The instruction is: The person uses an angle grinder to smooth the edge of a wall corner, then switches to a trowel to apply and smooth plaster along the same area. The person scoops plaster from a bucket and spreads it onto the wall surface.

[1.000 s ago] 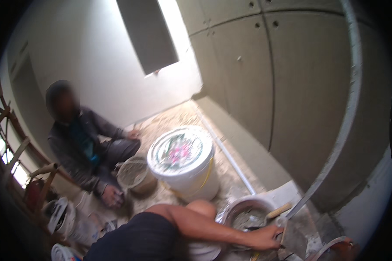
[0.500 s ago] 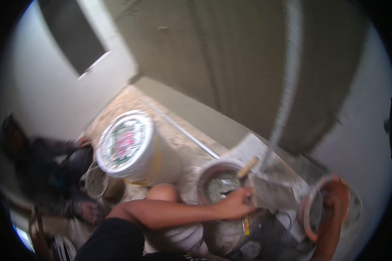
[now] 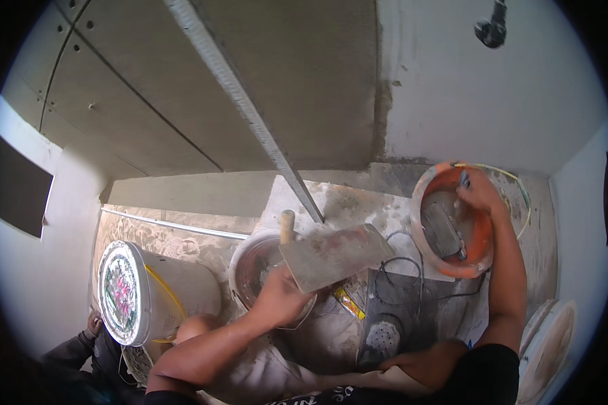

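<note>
My left hand (image 3: 280, 295) is closed on the near left edge of a flat rectangular mortar board (image 3: 334, 256), grey and smeared. The board hangs partly over a round bucket (image 3: 240, 260) with wet grey stuff inside. A wooden handle (image 3: 288, 226) sticks up behind the board's corner; what it belongs to is hidden. At the right, my right hand (image 3: 481, 194) reaches into an orange bucket (image 3: 476, 268), its fingers closed round a grey-handled tool (image 3: 465, 179) whose lower end I cannot make out. Inside that bucket rests a grey rectangular block-like piece (image 3: 442, 228) with a dark edge.
A tall white lidded bucket (image 3: 182, 273) stands at the left, with a co-worker's hand (image 3: 94, 322) behind it. A metal straightedge (image 3: 250, 121) leans on the grey wall. A cable (image 3: 419, 270), a yellow packet (image 3: 349, 304) and a round lid (image 3: 550, 351) lie nearby.
My view has swung to the right, so everything sits further left. The board has turned flatter above the bucket's rim. My right hand is still in the orange bucket.
</note>
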### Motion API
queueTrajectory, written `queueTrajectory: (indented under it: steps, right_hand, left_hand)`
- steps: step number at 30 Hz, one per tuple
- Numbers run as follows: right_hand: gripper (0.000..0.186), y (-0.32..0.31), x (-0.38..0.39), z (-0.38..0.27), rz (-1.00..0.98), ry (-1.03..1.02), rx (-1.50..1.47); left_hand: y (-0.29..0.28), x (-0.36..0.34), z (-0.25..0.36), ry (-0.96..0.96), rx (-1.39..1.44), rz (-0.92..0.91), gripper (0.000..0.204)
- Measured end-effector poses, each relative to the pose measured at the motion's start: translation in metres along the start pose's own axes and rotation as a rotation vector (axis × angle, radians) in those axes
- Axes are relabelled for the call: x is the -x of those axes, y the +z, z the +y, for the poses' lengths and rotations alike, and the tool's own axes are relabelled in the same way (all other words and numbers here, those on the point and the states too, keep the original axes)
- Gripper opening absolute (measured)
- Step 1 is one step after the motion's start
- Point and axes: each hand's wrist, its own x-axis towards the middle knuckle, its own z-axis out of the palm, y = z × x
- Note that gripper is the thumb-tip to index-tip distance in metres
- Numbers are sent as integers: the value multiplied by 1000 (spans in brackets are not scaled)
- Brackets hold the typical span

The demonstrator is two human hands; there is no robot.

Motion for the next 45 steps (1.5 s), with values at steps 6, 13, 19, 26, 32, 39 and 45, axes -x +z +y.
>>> queueTrajectory:
  steps: [6,13,19,26,32,39,45]
  right_hand:
    - [29,-49,26,-19,-67,255,-242]
    - [23,-132,42,-97,78,187,-452]
    - [23,-146,45,-145,136,-31,-439]
    - [19,-33,51,-17,-116,452,-523]
    - [21,-53,48,-33,-137,481,-520]
    - [28,-145,56,-110,277,83,-522]
    - [42,-93,35,-89,115,61,-498]
  left_hand:
    - [17,-67,14,239,-240,-88,32]
    - [86,-171,60,429,-620,-138,47]
    - [128,-202,56,541,-729,-131,45]
    - [136,-194,65,497,-712,-297,43]
    - [143,-211,59,470,-888,-357,45]
    - [164,-238,59,450,-908,-458,51]
    - [145,-207,87,335,-757,-405,46]
